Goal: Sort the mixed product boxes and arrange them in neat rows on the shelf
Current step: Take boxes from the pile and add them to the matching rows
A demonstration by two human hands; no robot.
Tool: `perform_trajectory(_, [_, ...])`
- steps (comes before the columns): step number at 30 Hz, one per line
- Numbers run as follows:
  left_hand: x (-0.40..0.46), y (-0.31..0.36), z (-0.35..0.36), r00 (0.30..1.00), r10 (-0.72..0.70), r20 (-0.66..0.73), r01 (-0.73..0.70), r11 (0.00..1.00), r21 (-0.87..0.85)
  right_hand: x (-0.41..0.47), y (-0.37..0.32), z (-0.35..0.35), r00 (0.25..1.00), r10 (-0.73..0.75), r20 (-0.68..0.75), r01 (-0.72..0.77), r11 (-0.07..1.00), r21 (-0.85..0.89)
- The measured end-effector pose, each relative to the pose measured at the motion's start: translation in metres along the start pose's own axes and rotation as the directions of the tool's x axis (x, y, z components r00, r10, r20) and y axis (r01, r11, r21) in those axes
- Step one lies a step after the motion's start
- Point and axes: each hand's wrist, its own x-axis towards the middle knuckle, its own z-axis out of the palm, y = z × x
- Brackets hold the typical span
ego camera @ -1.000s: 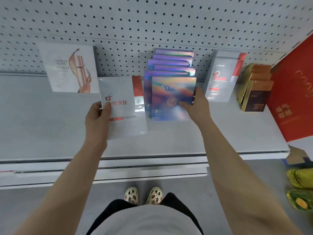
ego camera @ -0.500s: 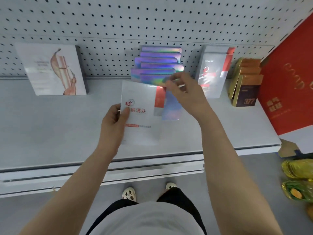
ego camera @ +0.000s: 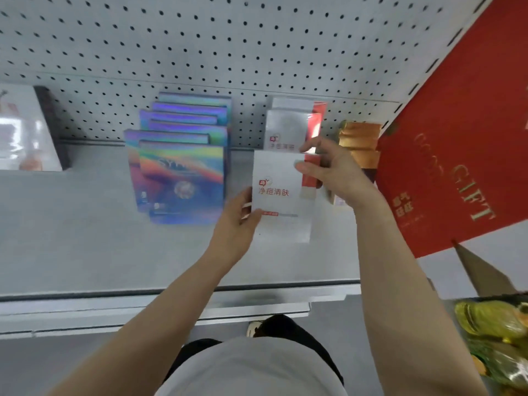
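Both hands are on one white box held over the grey shelf, just in front of the white-and-red row. The left hand grips its lower left corner, thumb on the face, fingers curled behind. The right hand pinches the upper right edge by the red side stripe, fingers curled over the top. Printed on the face is a small red speech-bubble logo and red Chinese characters, 净痘清肤, with a thin red bar underneath; the small print below is too blurred to read.

Directly behind it stands a row of matching white boxes, upright against the pegboard, the front one showing the same red logo and characters, partly hidden.

To the left is the row of holographic boxes, rainbow-blue, standing one behind another but staggered rather than square; the front one carries lettering across the top, unreadable in the glare. Far left is a white box with a dark side, blurred.

To the right, behind the right hand, are gold-topped boxes, mostly hidden. Beyond them a big red panel leans at an angle, gold letters reading "GIFT" plus Chinese characters I can't make out. At the bottom right, shiny gold-green packets sit in an open cardboard box.
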Motion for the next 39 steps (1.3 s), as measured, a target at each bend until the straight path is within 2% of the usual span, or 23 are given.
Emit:
perform_trajectory(3, [0.019, 0.0, 0.027, 0.999, -0.007, -0.042, 0.007, 1.0, -0.003, 0.02, 0.005, -0.012, 0.998, -0.06, -0.01, 0.058, 0.993, -0.105])
perform_trajectory(6, [0.038, -0.007, 0.036, 0.997, -0.008, -0.079, 0.014, 0.997, 0.082, 0.035, 0.007, -0.012, 0.986, -0.146, -0.078, 0.12, 0.957, -0.266])
perform_trajectory(10, [0.055, -0.008, 0.044, 0.996, -0.017, -0.092, 0.029, 0.99, 0.135, 0.049, 0.019, -0.012, 0.957, -0.28, -0.08, 0.211, 0.856, -0.473])
perform_trajectory(15, [0.066, -0.005, 0.047, 0.995, -0.022, -0.096, 0.034, 0.991, 0.131, 0.062, 0.027, -0.008, 0.928, -0.366, -0.066, 0.233, 0.71, -0.665])
perform_trajectory(25, [0.081, -0.008, 0.046, 0.995, -0.032, -0.097, 0.049, 0.983, 0.179, 0.063, 0.026, -0.004, 0.923, -0.372, -0.1, 0.217, 0.716, -0.663])
perform_trajectory(28, [0.078, -0.011, 0.04, 0.994, -0.017, -0.11, 0.044, 0.967, 0.25, 0.06, 0.019, -0.002, 0.925, -0.369, -0.089, 0.199, 0.67, -0.715])
perform_trajectory(32, [0.055, -0.01, 0.026, 0.98, 0.059, -0.189, 0.008, 0.943, 0.334, 0.045, 0.014, 0.007, 0.881, -0.452, -0.142, 0.199, 0.624, -0.756])
perform_trajectory(36, [0.02, -0.012, 0.003, 0.954, 0.128, -0.271, -0.041, 0.952, 0.304, 0.016, 0.016, 0.035, 0.882, -0.442, -0.162, 0.224, 0.696, -0.682])
perform_trajectory(39, [-0.016, -0.025, -0.023, 0.927, 0.129, -0.353, -0.03, 0.961, 0.273, -0.008, 0.023, 0.072, 0.887, -0.45, -0.098, 0.304, 0.732, -0.61])
